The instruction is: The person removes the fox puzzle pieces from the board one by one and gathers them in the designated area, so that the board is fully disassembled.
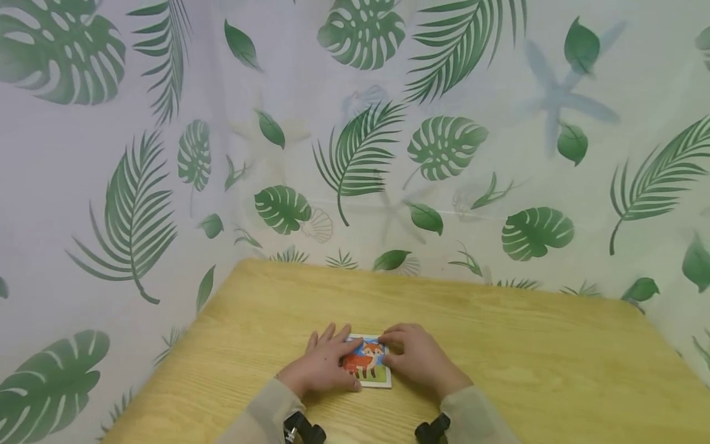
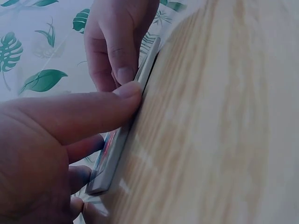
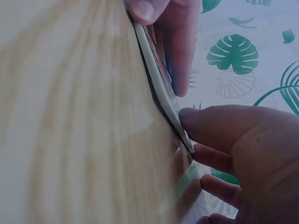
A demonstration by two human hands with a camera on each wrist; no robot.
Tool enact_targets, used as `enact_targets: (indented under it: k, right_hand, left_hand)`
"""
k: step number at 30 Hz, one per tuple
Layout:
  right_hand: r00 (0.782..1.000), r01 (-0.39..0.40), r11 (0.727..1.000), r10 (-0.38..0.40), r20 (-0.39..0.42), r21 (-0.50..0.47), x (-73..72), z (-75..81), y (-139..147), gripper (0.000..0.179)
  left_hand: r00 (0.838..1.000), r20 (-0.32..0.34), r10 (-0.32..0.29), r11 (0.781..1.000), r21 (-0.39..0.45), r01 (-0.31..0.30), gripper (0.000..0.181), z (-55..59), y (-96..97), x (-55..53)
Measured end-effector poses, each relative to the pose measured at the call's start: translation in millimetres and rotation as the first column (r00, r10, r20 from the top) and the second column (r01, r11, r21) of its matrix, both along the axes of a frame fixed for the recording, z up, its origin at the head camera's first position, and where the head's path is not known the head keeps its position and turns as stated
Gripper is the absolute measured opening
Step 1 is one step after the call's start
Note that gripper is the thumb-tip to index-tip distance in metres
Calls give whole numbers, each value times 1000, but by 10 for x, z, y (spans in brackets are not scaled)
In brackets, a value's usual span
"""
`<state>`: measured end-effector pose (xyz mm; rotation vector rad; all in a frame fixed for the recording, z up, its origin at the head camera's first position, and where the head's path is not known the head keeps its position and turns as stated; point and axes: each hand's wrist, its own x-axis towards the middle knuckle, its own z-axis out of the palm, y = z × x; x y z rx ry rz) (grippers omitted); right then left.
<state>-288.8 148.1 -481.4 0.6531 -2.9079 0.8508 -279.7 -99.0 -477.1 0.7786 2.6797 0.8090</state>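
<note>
A small square fox picture board [image 1: 379, 375] with a white border lies on the table, its thin pale edge showing in the left wrist view. My left hand [image 1: 324, 367] spreads over its left side, hiding part of the fox; the thumb rests at the near edge, and the other fingers reach across the picture and past its left side. From the right, my right hand [image 1: 418, 357] grips the board with bent fingers. Its index fingertip is at the far right corner, and its thumb lies on the right border. The undersides of the fingers are partly hidden.
The yellow wood-grain table [image 1: 527, 364] spreads around both hands. Behind it and at the left hangs a pale curtain [image 1: 355, 166] printed with green leaves. Black wrist mounts [image 1: 304, 428] sit under the sleeves [image 1: 479, 416].
</note>
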Motion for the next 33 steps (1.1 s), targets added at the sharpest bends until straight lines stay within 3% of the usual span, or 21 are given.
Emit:
enact_targets:
  k: [7, 19, 33]
  right_hand:
    - [998, 42, 995, -38, -51, 87, -95, 88, -90, 17]
    - [992, 116, 990, -110, -69, 84, -107, 32, -193, 14]
    - [991, 134, 991, -134, -12, -23, -43, -30, -193, 21]
  left_hand:
    - [1000, -7, -2, 1000, 4, 2, 85, 47, -15, -22]
    - [1000, 18, -12, 1000, -1, 12, 80, 73, -17, 14]
    - [999, 22, -43, 999, 21, 42, 80, 13, 7, 20]
